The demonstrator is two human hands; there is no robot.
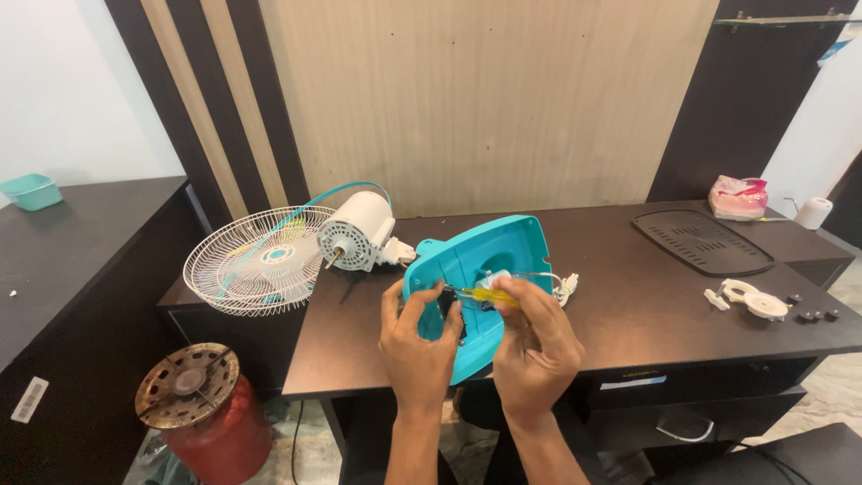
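Two hands are at work inside an upturned teal fan base [489,260] lying on the dark bench [646,305] — the left hand [417,346] is closed in a grip on its near edge, and a yellow-handled screwdriver [485,295] is pinched by the right hand [537,346]. The tip is best kept square while the shell is steadied. White wiring shows inside the hollow plastic shell; the fan motor [359,232] and wire guard [256,265] lie just left.

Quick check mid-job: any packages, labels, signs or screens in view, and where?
Soft pack: far right of the desk by the wall, pink and white, puffy.
Label: left cabinet front, small white strip, tilted.
Sticker: desk's front edge, right of the hands, white and blue strip.
No screens or signs.
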